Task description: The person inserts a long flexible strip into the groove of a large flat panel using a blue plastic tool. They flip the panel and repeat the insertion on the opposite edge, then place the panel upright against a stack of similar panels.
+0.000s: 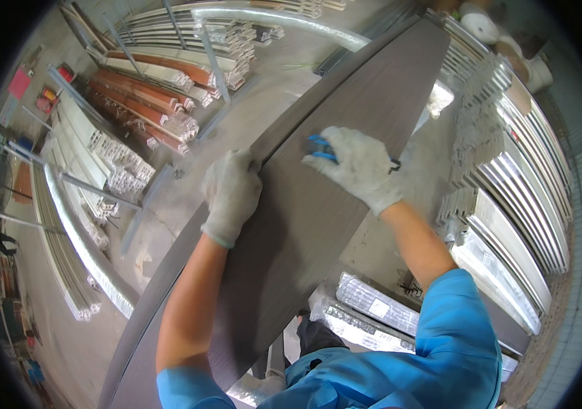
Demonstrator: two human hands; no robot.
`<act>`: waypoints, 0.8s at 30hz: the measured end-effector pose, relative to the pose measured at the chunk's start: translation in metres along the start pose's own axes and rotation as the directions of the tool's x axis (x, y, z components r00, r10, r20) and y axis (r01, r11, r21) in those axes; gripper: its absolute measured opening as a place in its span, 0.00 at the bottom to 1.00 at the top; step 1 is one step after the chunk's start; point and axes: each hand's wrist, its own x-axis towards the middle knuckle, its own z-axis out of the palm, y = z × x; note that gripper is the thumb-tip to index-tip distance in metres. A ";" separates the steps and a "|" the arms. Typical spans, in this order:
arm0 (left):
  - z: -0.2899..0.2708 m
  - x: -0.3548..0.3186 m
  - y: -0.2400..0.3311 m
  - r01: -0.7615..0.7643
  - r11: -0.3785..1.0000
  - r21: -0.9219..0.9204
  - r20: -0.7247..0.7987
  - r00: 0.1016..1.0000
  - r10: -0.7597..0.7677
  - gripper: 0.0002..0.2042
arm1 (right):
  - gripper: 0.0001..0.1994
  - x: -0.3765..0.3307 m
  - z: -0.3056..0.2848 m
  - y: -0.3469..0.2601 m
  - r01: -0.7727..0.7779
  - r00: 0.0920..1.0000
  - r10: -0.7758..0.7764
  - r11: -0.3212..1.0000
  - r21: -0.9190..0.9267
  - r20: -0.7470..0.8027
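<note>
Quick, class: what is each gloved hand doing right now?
Left hand: gripping the edge of the dark panel.
Right hand: pressing a blue tool on the panel.

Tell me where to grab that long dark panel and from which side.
Probably the long left edge, from the left side. The dark panel is long, thin and flat, so only its edges give purchase. The left hand already curls over that edge, which is free, while the right hand lies flat on the face over a blue tool.

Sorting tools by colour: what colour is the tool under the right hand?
Blue, with a dark end; the tool peeks out from under the gloved right hand in the head view.
</note>
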 end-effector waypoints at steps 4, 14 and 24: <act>0.036 0.064 0.030 0.023 0.999 0.038 0.111 0.993 -0.027 0.07 | 0.24 0.005 0.005 0.000 0.010 1.000 -0.009 0.999 0.037 -0.016; -0.050 -0.014 -0.010 -0.099 0.989 0.113 0.234 0.970 0.070 0.08 | 0.24 0.005 0.002 0.017 -0.086 0.996 0.086 0.996 0.000 -0.022; 0.005 0.051 -0.007 -0.269 0.962 -0.055 0.156 0.949 0.274 0.06 | 0.22 0.000 0.007 0.071 -0.222 0.957 0.194 0.968 -0.113 -0.215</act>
